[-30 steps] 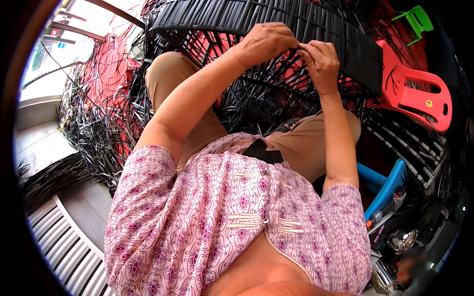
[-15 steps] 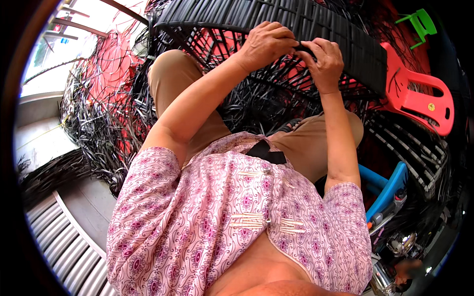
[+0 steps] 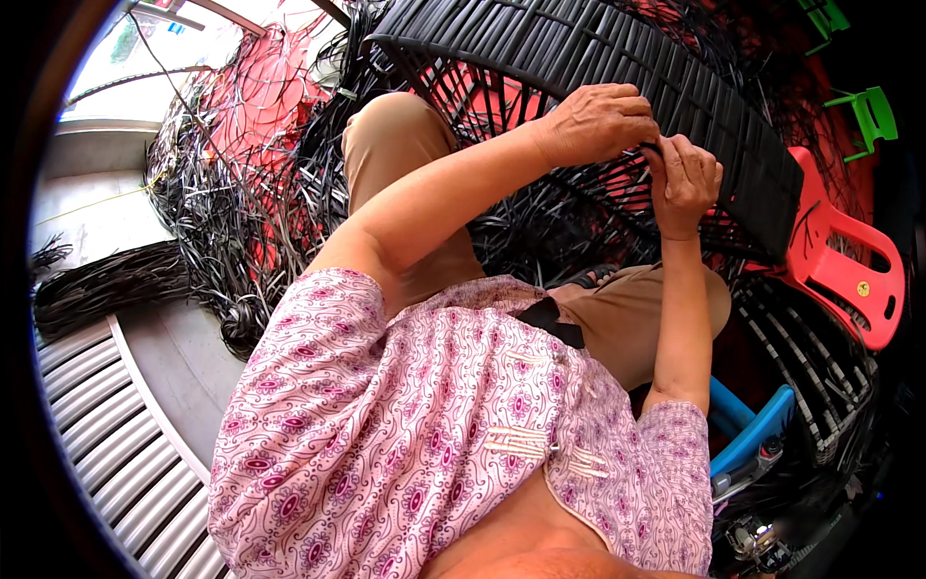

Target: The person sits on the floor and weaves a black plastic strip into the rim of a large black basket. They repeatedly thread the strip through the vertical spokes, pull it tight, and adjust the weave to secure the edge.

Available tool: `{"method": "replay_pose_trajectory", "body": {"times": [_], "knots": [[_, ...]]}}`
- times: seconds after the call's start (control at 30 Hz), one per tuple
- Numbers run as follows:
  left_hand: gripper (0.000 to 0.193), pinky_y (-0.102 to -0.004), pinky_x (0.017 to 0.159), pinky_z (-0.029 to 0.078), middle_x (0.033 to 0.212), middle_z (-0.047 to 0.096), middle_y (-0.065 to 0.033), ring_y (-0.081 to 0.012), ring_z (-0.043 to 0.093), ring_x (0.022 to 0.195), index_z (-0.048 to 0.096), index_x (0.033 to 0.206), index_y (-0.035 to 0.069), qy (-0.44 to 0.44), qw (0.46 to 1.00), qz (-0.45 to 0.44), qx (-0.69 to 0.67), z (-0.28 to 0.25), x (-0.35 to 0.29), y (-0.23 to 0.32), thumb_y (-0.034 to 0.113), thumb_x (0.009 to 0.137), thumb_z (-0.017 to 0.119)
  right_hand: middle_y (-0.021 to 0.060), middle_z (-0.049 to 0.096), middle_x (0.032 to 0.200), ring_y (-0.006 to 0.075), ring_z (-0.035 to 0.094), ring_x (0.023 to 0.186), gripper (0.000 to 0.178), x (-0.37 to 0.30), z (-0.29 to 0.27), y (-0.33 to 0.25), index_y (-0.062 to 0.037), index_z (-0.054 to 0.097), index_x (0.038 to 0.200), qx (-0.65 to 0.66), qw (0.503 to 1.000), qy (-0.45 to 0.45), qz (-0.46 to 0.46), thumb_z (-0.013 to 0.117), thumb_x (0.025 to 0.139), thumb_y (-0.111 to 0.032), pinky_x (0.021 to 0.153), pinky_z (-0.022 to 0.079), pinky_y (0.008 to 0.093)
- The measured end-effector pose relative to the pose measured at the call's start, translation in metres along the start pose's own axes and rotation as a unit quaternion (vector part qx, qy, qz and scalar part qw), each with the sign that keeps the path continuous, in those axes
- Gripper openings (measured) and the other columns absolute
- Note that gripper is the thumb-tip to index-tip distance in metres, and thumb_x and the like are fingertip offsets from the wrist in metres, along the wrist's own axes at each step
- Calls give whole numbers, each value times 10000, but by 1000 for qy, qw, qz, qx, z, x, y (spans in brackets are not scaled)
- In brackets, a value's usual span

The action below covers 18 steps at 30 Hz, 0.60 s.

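Observation:
A woven black panel on an open frame lies across the space ahead of me, over my bent legs. At its near edge my left hand is closed, its fingertips pinched together. My right hand is closed just beside it, slightly lower and to the right, thumb against the bent fingers. Between their fingertips shows a bit of dark strip, mostly hidden by the fingers. Below the panel, bare black bars and crossing strands are visible.
Loose black strips are heaped on the red floor at left. A red plastic chair stands at the panel's right end, with a small green chair beyond. Near my right elbow is a blue plastic piece. A slatted metal bench lies lower left.
The whole view has shifted, so panel, chair and hands appear farther right and lower. My hands are closer together, both still at the panel's near edge.

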State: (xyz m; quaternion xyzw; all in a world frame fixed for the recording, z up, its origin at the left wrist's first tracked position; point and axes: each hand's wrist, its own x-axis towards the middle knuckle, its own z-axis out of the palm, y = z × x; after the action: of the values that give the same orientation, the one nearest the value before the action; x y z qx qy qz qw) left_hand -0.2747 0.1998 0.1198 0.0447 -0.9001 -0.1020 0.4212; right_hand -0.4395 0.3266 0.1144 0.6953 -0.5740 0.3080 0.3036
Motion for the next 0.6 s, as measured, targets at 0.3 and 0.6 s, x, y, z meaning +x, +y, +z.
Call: {"method": "replay_pose_trajectory", "body": {"times": [0.3,0.6], "knots": [[265,-351,835,554,1075,672,-40,-240,644,966,715,1031,70,-49,998,19,-40,-10,-2,-8,175,799,786,-33,685,966,164,628,856,227,-1,4,5,-143,761,1003,10,1000,26,-8,811,810,-253,742,455,336],[254,-389,864,529,1097,694,-38,-253,654,976,716,1014,81,-31,999,8,-5,-2,-2,1,178,794,798,-29,652,998,189,613,900,315,-5,-7,11,-152,746,1047,77,996,-10,44,826,750,-220,788,482,355]]}}
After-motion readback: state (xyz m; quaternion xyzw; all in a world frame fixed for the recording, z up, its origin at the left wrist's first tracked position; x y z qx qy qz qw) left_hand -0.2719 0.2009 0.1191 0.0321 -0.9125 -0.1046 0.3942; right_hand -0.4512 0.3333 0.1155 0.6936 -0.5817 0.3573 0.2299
